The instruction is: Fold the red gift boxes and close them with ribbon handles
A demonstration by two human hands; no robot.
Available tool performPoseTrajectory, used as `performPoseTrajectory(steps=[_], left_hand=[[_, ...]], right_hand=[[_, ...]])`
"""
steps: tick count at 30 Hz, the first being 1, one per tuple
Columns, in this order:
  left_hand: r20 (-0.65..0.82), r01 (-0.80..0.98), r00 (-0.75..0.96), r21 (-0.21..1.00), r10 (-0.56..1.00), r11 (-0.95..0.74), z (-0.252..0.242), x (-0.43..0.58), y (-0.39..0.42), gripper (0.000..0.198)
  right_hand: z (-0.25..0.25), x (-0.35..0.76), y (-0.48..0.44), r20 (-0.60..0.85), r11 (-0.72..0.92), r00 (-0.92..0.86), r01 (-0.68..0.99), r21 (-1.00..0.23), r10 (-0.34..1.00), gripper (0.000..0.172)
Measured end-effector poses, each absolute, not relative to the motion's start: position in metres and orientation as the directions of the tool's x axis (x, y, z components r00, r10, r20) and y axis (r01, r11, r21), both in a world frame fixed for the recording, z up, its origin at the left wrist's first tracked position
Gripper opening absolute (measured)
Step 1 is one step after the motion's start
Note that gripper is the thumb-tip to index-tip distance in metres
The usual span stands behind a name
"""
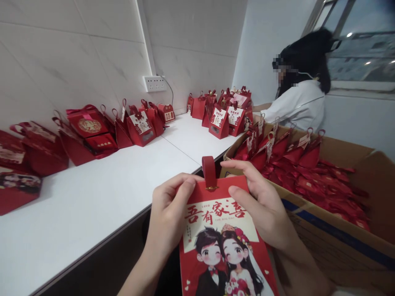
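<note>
Between my hands is a red gift box (216, 246) printed with a cartoon bride and groom and red lettering. A dark red strap loop (209, 170) stands up from its top edge, with a small gold-coloured tie at its base. My left hand (173, 205) grips the upper left edge, thumb near the corner and the other fingers behind. At the upper right corner, my right hand (262, 201) pinches the box, its thumb on the front and its index finger stretched out near the loop. The box's lower end runs out of view.
Red gift boxes (142, 125) line the white table (101, 197) along the wall, with another cluster (219, 119) at its far end. On the right stands a cardboard box (308, 213) full of red gift boxes and packages. A co-worker in a white top (299, 102) leans beyond it.
</note>
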State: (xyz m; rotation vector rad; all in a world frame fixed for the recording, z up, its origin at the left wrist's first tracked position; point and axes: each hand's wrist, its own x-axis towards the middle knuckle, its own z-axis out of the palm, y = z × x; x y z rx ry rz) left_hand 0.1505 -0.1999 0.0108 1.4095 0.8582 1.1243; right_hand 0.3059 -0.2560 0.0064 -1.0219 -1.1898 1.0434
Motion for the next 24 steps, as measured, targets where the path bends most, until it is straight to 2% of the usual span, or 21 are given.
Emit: performPoseTrajectory(steps=[12,15,17,19,20,21,22,24], left_hand=[[0.178,-0.068,0.299,0.984,0.937,-0.165,0.009,0.150,-0.201,0.026],[0.174,-0.049,0.287,0.985,0.942,-0.167,0.007,0.149,-0.200,0.028],[0.170,-0.036,0.270,0.985,0.948,-0.167,0.003,0.150,-0.195,0.029],[0.133,-0.082,0.284,0.990,0.949,-0.114,-0.006,0.153,-0.183,0.032],[0.099,-0.130,0.316,0.990,0.944,-0.060,-0.013,0.156,-0.176,0.036],[0.061,-0.174,0.352,0.985,0.934,0.002,-0.022,0.159,-0.168,0.040],[0.021,-0.199,0.387,0.978,0.922,0.061,-0.033,0.163,-0.160,0.045],[-0.060,-0.133,0.436,0.982,0.898,0.130,-0.059,0.171,-0.147,0.047]], right_hand=[[0.007,0.305,-0.263,0.236,0.234,0.094,0.031,-0.972,0.967,0.034],[0.007,0.316,-0.262,0.263,0.252,0.070,0.142,-0.957,0.962,0.041],[0.003,0.327,-0.257,0.203,0.202,-0.024,0.277,-0.939,0.979,0.032],[-0.007,0.341,-0.250,0.078,0.099,-0.073,0.348,-0.932,0.994,0.024],[-0.014,0.347,-0.246,0.029,0.038,-0.034,0.311,-0.950,0.999,0.027],[-0.023,0.354,-0.242,-0.005,-0.014,0.042,0.206,-0.978,0.999,0.030],[-0.033,0.360,-0.238,-0.035,-0.040,0.134,0.034,-0.999,0.990,0.031],[-0.052,0.373,-0.233,-0.099,-0.010,0.250,-0.333,-0.943,0.963,0.026]])
